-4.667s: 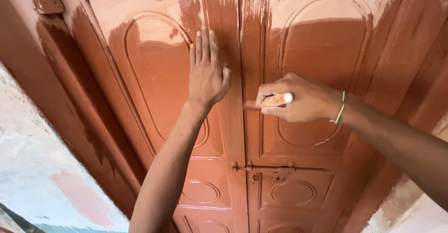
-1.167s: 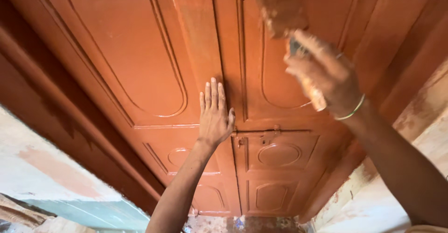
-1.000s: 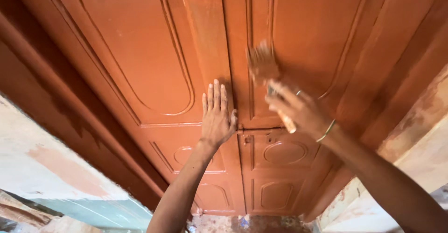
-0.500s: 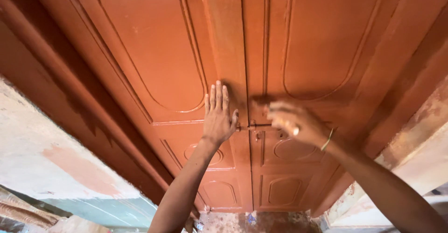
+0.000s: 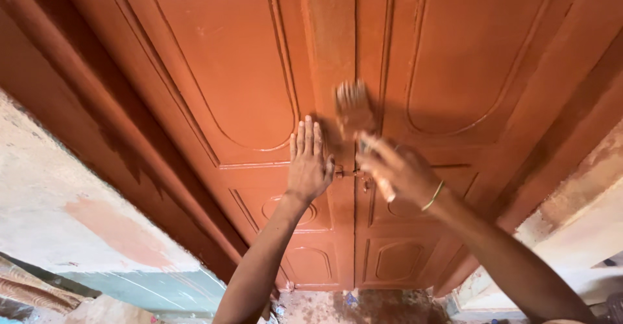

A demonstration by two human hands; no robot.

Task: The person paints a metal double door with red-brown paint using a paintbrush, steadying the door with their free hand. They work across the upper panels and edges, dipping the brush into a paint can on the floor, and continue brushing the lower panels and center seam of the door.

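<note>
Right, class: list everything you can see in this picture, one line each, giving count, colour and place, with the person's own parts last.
Double door: one, two leaves, reddish-brown, fills the upper and middle view.
Door frame: one, darker reddish-brown, left of the door.
Wall: pale plaster with a reddish smear, lower left.
Latch: one, small, where the leaves meet.
Paintbrush: one, blurred, paint-coated bristles against the door's centre.
Bangle: one, greenish, on the right wrist.
Left hand: flat on the left leaf.
Right hand: grip closed on the paintbrush.

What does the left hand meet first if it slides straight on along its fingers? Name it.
The left hand lies flat on the door, fingers pointing up. Just above the fingertips is the raised moulding edging the large upper panel, probably met first.
</note>
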